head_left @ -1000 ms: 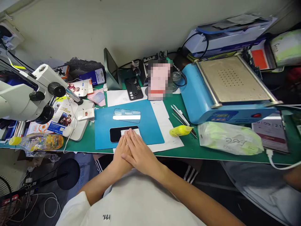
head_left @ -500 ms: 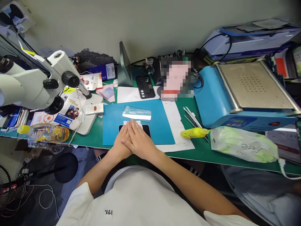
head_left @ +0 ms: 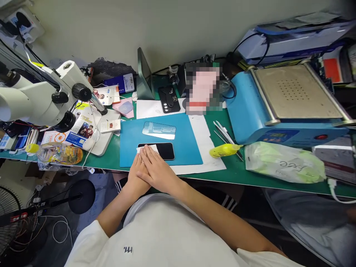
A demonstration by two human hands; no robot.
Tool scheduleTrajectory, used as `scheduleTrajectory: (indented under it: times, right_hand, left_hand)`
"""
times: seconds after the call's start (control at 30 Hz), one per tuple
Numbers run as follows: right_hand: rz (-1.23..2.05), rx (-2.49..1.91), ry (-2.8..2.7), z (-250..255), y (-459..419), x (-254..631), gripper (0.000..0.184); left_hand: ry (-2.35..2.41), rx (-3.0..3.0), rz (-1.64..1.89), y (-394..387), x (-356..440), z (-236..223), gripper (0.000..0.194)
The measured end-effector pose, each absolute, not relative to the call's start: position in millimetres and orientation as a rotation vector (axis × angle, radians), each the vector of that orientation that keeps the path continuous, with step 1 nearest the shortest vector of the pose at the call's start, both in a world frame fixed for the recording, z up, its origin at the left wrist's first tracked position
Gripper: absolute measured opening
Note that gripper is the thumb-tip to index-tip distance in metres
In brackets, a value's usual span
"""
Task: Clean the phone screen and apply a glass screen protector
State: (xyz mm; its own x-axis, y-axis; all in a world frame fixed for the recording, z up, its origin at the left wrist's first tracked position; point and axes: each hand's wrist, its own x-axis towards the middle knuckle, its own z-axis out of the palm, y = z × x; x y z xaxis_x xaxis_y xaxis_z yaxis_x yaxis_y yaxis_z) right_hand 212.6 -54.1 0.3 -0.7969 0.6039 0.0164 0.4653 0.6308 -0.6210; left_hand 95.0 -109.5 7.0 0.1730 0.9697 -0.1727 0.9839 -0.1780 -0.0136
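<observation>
A phone lies face up, its black screen showing, near the front of the blue mat. Over its left part is a folded white wipe, mostly covered by my fingers. My left hand lies flat with its fingertips at the wipe, partly hidden under my other hand. On top of it rests my right hand, fingers stretched out and thumb across the back of the left. Just beyond the phone, a clear screen protector with a dark outline lies on the mat.
A microscope and a drink bottle stand left. To the right are a yellow squeeze bottle, tweezers, a tissue pack and a blue heating plate machine. A black phone case lies behind the mat.
My stacked hands and the wipe have slid along the phone, ending at its left part; its right part shows now. The camera view has also shifted.
</observation>
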Motion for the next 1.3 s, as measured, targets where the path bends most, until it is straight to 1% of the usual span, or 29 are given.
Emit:
scheduleTrajectory:
  times: [0.2, 0.4, 0.5, 0.6, 0.7, 0.77, 0.8, 0.83, 0.93, 1.07, 1.2, 1.3]
  right_hand:
    - [0.908, -0.994, -2.527, -1, -53, 247, 0.093]
    - [0.855, -1.108, -2.485, -8, -32, 262, 0.092]
    - [0.867, -1.128, -2.493, -9, -27, 255, 0.091]
    - [0.951, -1.022, -2.535, -4, -22, 249, 0.088]
    - [1.023, -0.970, -2.533, 2, 0, 251, 0.081]
    - [0.950, -1.056, -2.474, 3, 25, 253, 0.077]
    - [0.825, -1.148, -2.419, 2, 38, 254, 0.076]
    - [0.774, -1.191, -2.400, 1, 51, 254, 0.075]
    - [0.706, -1.218, -2.420, -8, 77, 253, 0.075]
    - [0.641, -1.176, -2.483, -18, 83, 252, 0.072]
    - [0.581, -1.142, -2.511, -19, 80, 252, 0.071]
    - [0.532, -1.120, -2.509, -17, 79, 256, 0.072]
  left_hand:
    - [1.801, 2.434, -0.277, -95, 123, 16, 0.069]
    - [1.673, 2.488, -0.197, -63, 135, 14, 0.069]
    - [1.651, 2.482, -0.134, -58, 127, 13, 0.066]
    - [1.689, 2.441, -0.056, -64, 108, 14, 0.065]
    - [1.741, 2.387, 0.051, -77, 86, 14, 0.060]
    - [1.776, 2.354, 0.139, -86, 72, 14, 0.049]
    - [1.799, 2.335, 0.188, -90, 66, 13, 0.043]
    - [1.828, 2.313, 0.241, -93, 61, 12, 0.040]
    - [1.945, 2.227, 0.416, -99, 48, 9, 0.036]
    - [2.037, 2.144, 0.606, -94, 31, 5, 0.027]
    - [2.136, 2.086, 0.722, -67, 7, 8, 0.021]
    - [2.194, 2.077, 0.762, -35, -4, 12, 0.024]
